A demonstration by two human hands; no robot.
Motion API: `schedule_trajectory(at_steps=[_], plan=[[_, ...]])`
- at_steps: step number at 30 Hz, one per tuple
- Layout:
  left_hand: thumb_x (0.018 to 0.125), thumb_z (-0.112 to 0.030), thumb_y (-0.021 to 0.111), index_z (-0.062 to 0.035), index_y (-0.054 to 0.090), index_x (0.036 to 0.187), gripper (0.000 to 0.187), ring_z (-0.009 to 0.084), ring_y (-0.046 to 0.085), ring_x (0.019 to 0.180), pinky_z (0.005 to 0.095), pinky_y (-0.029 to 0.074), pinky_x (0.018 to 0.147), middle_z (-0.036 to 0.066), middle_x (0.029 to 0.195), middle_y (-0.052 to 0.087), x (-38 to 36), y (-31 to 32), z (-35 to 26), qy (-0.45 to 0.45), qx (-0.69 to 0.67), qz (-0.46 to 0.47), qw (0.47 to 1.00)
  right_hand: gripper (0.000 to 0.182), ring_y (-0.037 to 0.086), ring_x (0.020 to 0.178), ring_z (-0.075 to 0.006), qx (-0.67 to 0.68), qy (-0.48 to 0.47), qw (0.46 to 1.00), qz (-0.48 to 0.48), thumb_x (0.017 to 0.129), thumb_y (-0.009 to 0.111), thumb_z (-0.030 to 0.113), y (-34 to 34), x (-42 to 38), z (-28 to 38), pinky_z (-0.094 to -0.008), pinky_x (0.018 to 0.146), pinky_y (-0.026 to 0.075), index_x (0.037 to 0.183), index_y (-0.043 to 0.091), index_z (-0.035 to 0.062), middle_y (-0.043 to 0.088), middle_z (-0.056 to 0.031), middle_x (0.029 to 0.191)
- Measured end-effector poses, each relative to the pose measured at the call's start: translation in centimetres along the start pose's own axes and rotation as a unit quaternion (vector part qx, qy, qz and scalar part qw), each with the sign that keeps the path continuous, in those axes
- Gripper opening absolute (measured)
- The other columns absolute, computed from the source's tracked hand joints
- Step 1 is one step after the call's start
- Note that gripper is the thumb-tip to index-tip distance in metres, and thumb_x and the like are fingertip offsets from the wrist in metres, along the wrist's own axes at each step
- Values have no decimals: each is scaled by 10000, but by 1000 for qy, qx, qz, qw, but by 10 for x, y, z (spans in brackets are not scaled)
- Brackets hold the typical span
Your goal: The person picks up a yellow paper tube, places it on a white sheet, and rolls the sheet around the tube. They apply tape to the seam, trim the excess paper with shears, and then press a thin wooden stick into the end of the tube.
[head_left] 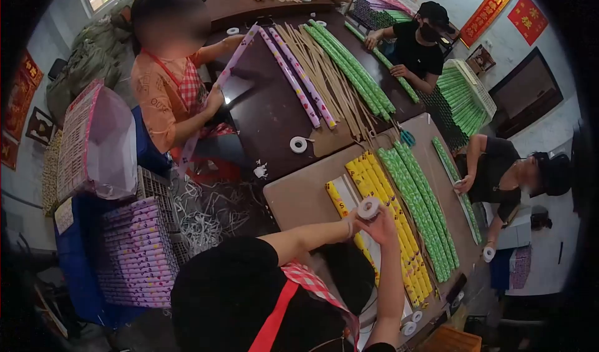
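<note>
A white roll of tape (369, 208) is held up over the table between my two hands. My left hand (354, 223) is closed at the roll's lower left edge, its fingertips partly hidden. My right hand (382, 227) wraps around the right side of the same roll. Beneath them lies a yellow patterned roll (336, 197) beside a white strip, partly covered by my hands and arms. Several more yellow rolls (390, 227) are lined up just to the right, with green patterned rolls (421, 211) beyond them.
A co-worker at left holds a pink roll (239, 52); two others at right handle green rolls. On the dark table (262, 115) lie brown strips (324, 77), a tape roll (298, 144) and teal-handled scissors (407, 138). Pink rolls fill a crate (140, 252) at lower left.
</note>
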State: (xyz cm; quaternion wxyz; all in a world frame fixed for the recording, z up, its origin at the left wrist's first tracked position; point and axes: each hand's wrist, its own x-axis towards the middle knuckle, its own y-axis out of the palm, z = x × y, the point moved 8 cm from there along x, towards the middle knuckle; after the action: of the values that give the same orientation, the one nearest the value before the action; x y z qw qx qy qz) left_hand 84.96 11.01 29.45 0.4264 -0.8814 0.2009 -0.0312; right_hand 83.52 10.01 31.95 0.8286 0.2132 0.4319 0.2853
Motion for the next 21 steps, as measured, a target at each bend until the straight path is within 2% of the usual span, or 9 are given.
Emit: schedule_trajectory(at_steps=[7, 9, 11, 13, 14, 16, 19, 20, 21], plan=[[698, -202, 632, -45, 590, 939, 290, 268, 538, 912, 338, 423, 773, 142, 957, 580, -12, -1, 15, 46, -319, -143, 936, 390, 523, 626, -152, -374, -40, 922, -93, 804, 499, 412, 39, 54, 0, -274, 557, 426, 804, 581, 31, 529, -42, 684], [703, -213, 631, -42, 583, 957, 310, 275, 531, 928, 339, 416, 790, 148, 970, 576, -22, 6, 18, 52, -402, -187, 895, 479, 558, 754, -160, -694, -15, 718, -47, 764, 527, 473, 57, 74, 0, -311, 645, 450, 822, 617, 6, 570, -101, 738], [708, -223, 629, -38, 576, 975, 329, 281, 524, 945, 341, 409, 806, 154, 983, 573, -16, 5, 19, 61, -470, -235, 848, 534, 580, 738, -194, -704, 76, 701, -83, 734, 526, 529, 72, 74, -4, -316, 661, 447, 746, 635, 7, 589, -144, 721], [713, -234, 628, -35, 569, 993, 349, 288, 518, 961, 342, 401, 823, 159, 996, 569, -2, 2, 21, 75, -530, -283, 796, 564, 589, 758, -244, -854, 87, 512, 31, 709, 515, 582, 77, 102, -18, -330, 695, 443, 737, 646, 35, 604, -163, 784], [716, -240, 628, -33, 566, 1002, 359, 291, 514, 969, 343, 398, 831, 162, 1003, 567, -15, 5, 29, 83, -558, -305, 767, 577, 581, 760, -294, -861, 11, 492, 130, 698, 504, 603, 103, 107, -23, -369, 706, 439, 700, 644, 43, 606, -182, 787], [721, -250, 626, -30, 559, 1020, 378, 297, 507, 985, 345, 390, 848, 168, 1016, 563, -14, -1, 39, 101, -611, -346, 704, 532, 566, 805, -299, -853, -20, 519, 48, 707, 525, 566, 124, 131, -8, -372, 727, 431, 741, 639, 48, 598, -176, 833], [754, -286, 613, -4, 441, 1149, 515, 265, 428, 1064, 341, 318, 916, 163, 1153, 483, -70, -60, 5, 26, -431, -283, 857, 394, 514, 920, -316, -715, -363, 594, -66, 738, 585, 404, 197, 123, 37, -382, 775, 408, 922, 589, 55, 537, -154, 1016], [755, -285, 616, 1, 427, 1162, 531, 245, 432, 1056, 338, 318, 915, 149, 1159, 482, -69, -55, 6, -40, -352, -229, 907, 375, 480, 975, -318, -707, -443, 543, -97, 753, 598, 307, 223, 111, 49, -394, 805, 391, 1019, 530, 52, 474, -150, 1103], [762, -307, 607, -2, 373, 1212, 592, 239, 425, 1068, 336, 319, 917, 148, 1199, 450, -66, -58, 5, -19, -464, -265, 845, 379, 454, 1015, -327, -691, -450, 557, -101, 764, 577, 319, 236, 103, 55, -411, 826, 373, 1025, 525, 50, 451, -154, 1141]])
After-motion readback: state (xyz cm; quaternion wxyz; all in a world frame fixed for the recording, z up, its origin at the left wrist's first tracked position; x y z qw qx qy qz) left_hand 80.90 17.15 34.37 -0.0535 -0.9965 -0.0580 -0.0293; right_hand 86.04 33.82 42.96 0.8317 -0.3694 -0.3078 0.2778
